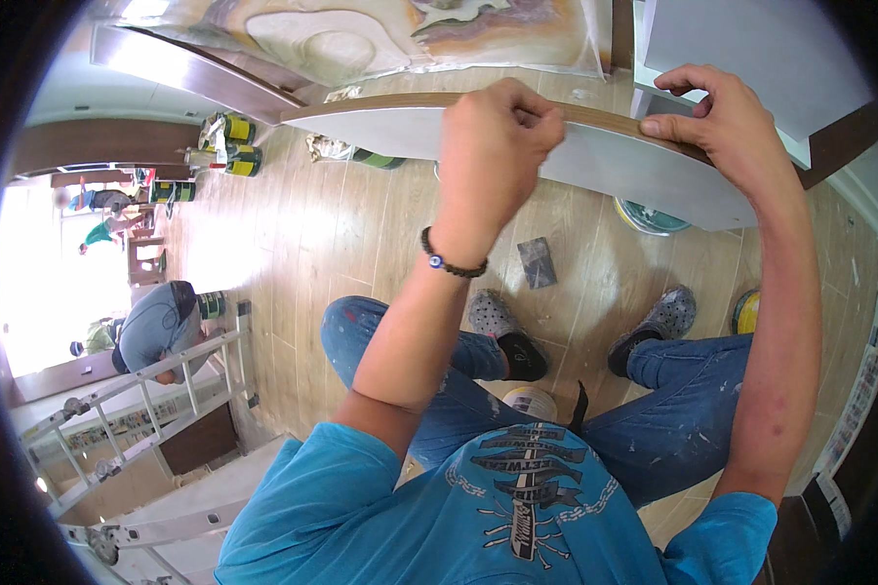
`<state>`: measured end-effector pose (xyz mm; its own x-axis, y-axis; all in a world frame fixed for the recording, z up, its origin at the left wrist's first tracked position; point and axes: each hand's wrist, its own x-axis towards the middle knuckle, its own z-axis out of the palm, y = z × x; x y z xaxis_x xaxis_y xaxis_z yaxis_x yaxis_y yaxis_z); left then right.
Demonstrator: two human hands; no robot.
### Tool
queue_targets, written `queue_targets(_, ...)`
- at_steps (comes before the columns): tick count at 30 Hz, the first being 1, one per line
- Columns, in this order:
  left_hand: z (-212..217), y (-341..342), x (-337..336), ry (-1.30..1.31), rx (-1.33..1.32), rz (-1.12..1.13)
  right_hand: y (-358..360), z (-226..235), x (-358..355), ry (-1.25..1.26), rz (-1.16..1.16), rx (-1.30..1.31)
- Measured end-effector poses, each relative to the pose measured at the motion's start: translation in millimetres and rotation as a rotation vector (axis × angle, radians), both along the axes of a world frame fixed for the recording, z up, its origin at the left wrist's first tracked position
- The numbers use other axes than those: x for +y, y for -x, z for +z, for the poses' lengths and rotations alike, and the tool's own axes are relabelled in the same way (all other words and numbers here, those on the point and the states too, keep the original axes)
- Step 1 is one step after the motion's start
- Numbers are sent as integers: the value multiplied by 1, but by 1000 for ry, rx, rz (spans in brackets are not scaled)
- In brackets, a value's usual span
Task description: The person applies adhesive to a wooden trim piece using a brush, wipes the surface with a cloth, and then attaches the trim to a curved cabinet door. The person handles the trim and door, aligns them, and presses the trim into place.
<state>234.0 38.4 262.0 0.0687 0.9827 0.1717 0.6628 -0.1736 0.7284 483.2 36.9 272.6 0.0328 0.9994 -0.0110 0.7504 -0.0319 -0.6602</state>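
Observation:
A white panel (615, 168) with a brown wood edge stretches across in front of me, its edge facing up. Over the middle of that edge is my left hand (502, 136), fingers pinched together; whatever they hold is hidden or too small to make out. A dark beaded bracelet circles that wrist. Farther right, my right hand (727, 127) rests its thumb on the brown edge, with the other fingers bent, raised and apart from the thumb. On the floor below the panel lies a dark grey rectangular sheet (537, 263).
A round tub (652, 216) sits partly under the panel, and a yellow-lidded can (747, 312) is by my right leg. Several paint cans (234, 146) stand back left. A metal ladder (146, 400) is at left, beside a bending person (161, 331). A white cabinet (751, 58) is far right.

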Motion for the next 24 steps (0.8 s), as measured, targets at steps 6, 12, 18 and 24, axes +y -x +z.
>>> queue_targets(6,-1,8,2,-18,12,38,-2,-4,2,-24,7,-34)
queue_targets(12,-7,-33,-9,-55,-28,-49,0,4,2,65,-8,26)
queue_targets(18,-6,-56,-15,-105,39,-71,-4,-3,5,14,13,-56)
queue_targets(24,-2,-42,-8,-45,58,-33,-6,-10,4,-67,22,-69)
